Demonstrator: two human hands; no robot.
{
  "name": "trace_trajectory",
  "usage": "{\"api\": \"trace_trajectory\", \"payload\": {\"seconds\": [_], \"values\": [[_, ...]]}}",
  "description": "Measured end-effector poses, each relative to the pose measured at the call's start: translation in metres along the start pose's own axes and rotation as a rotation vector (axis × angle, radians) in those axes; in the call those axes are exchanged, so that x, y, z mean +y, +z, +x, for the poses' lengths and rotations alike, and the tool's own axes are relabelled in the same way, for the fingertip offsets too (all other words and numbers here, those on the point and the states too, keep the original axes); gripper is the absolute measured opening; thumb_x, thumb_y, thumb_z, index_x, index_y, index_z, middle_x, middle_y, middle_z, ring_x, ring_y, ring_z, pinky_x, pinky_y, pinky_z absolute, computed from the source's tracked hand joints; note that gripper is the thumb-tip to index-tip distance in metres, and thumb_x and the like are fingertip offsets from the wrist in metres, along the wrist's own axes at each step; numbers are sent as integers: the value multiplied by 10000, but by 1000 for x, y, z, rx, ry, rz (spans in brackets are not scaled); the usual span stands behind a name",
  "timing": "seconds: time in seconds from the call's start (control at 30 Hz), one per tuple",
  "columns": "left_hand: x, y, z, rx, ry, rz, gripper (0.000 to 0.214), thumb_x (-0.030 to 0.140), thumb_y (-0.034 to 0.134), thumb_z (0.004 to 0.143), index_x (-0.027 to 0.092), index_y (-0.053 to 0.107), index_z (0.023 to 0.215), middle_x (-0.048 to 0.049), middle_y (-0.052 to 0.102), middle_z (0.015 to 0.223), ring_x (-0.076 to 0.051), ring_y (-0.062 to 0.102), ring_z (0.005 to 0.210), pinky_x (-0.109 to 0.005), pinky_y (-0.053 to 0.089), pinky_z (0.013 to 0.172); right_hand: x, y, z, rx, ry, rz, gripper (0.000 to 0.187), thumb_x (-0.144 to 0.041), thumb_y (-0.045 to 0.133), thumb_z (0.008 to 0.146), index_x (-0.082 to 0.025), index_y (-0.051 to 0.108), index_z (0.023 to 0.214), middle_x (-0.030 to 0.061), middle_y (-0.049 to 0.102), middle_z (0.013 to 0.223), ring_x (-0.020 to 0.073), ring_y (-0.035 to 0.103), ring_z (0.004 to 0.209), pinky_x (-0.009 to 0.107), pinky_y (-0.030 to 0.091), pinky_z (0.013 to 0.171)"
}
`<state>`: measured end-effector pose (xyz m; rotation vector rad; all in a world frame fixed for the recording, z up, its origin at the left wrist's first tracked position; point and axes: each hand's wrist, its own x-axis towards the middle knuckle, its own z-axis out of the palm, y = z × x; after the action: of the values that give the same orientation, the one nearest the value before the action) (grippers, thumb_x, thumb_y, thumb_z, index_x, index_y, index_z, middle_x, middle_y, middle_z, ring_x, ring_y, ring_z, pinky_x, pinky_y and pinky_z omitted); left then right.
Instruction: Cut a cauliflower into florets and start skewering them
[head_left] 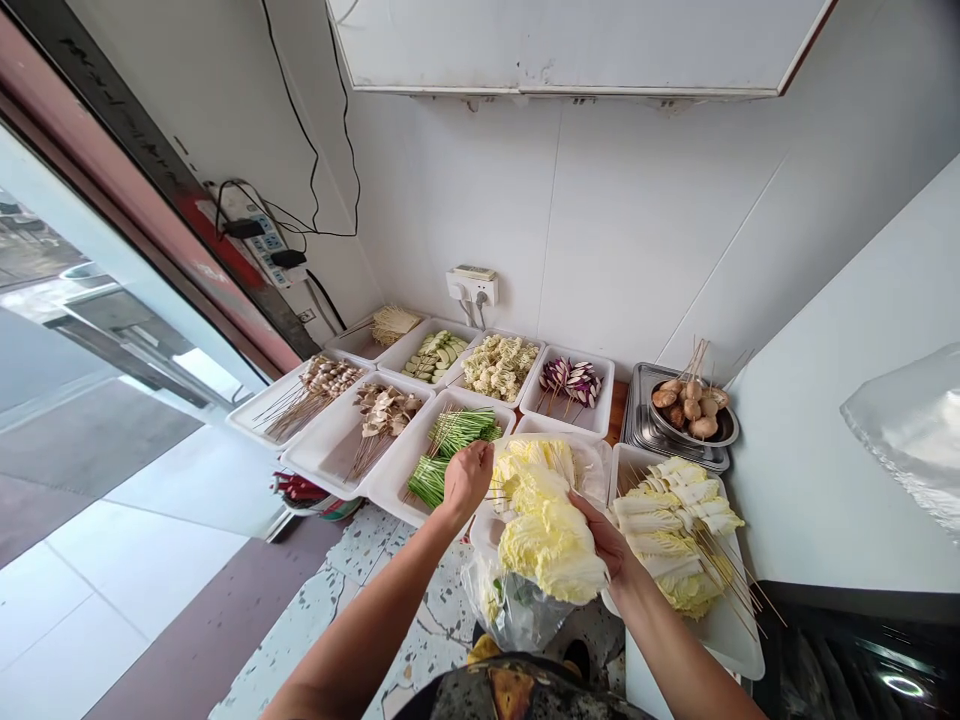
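Pale yellow napa cabbage leaves (555, 545) are gripped at their right side by my right hand (609, 545), its fingers partly hidden behind them. My left hand (469, 476) is closed at the upper left of the leaves; what its fingers hold, if anything, is hidden. Behind the leaves, more cabbage (551, 458) lies in a white tray (596, 440). To the right of my right hand, skewered cabbage leaves (679, 510) fill another white tray (739, 645), the sticks pointing right. Green stalks on skewers (461, 430) lie just beyond my left hand.
White trays hold skewered mushrooms (386, 410), cauliflower (499, 367), sliced green vegetable (435, 355) and purple slices (571, 382). A metal bowl of mushrooms (697, 405) stands at right on stacked metal trays (641, 420). A clear plastic bag (517, 610) hangs below the leaves.
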<state>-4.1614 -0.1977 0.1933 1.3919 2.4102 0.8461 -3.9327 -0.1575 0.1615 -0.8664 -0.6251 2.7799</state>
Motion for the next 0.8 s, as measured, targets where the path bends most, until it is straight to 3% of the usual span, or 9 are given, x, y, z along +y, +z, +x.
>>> {"api": "trace_trajectory", "payload": {"seconds": [0.3,0.6,0.8], "values": [[1,4,-3,-21,-33,-102,313,328,407,896,171,584,692,14,460,534,-110,374,489,-242,239,515,-6,24,8,66,-54,161,455,-469,512,864,-151,580,1182,106,720,975,241,684,906,394,548,786],[3,5,-1,18,-35,-111,327,347,392,893,174,552,667,7,477,545,-117,408,500,-241,247,516,-4,7,14,286,-190,207,361,-370,628,811,-141,621,1090,86,733,857,240,690,868,353,567,711],[6,9,2,-12,-65,-156,305,359,416,879,175,575,696,18,470,529,-114,410,500,-234,261,520,-10,-2,36,307,-265,299,335,-402,603,821,-138,649,1022,78,729,778,229,696,799,325,577,655]]}}
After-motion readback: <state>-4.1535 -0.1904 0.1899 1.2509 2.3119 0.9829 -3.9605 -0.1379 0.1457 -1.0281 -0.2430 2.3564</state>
